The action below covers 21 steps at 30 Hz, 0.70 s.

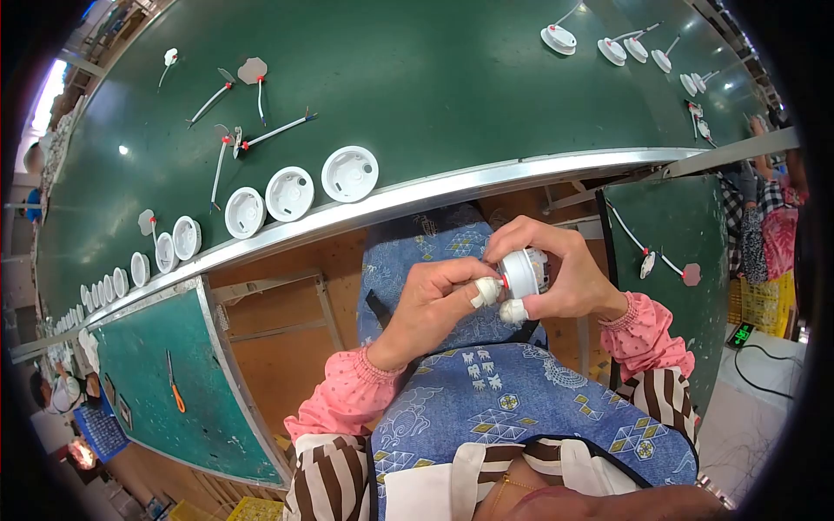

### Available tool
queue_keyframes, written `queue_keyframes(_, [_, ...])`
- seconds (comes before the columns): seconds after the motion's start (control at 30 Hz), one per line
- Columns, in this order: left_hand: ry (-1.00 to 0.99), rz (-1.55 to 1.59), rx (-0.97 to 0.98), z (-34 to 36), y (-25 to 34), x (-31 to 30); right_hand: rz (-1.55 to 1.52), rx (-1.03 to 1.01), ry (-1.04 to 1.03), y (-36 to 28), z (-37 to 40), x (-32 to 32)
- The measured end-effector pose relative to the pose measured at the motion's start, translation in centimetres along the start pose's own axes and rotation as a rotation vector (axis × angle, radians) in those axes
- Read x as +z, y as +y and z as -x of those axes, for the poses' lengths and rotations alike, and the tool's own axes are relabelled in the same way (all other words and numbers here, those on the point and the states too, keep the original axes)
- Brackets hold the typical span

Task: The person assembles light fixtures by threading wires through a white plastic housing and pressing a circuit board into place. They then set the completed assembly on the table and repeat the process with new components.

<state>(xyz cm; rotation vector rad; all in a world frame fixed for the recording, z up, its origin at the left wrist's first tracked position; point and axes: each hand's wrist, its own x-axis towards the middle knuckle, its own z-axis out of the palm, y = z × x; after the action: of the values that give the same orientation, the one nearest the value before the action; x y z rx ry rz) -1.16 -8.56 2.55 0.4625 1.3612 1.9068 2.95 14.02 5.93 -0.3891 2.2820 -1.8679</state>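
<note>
In front of my apron, my right hand is closed around a white round plastic housing, thumb below and fingers above. The housing is tipped on its side. My left hand pinches close against the housing's left face, where a bit of red shows between the fingertips. What those fingers hold is mostly hidden. White wrappings cover both thumb tips.
Open white round housings line the metal table edge. White cables with red joints and small discs lie behind them. Assembled pieces sit far right. Orange-handled scissors rest on the left side panel. People are visible at both sides.
</note>
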Motion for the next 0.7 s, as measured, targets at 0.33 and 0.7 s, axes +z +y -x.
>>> queue_keyframes(0.33, [-0.003,0.015,-0.010,-0.4,-0.5,-1.0,-0.098,0.230,-0.015,0.7,-0.6,0.2])
queue_keyframes(0.7, [0.075,0.032,0.004,0.8,-2.5,-0.2,-0.168,0.221,0.092,1.6,0.3,1.9])
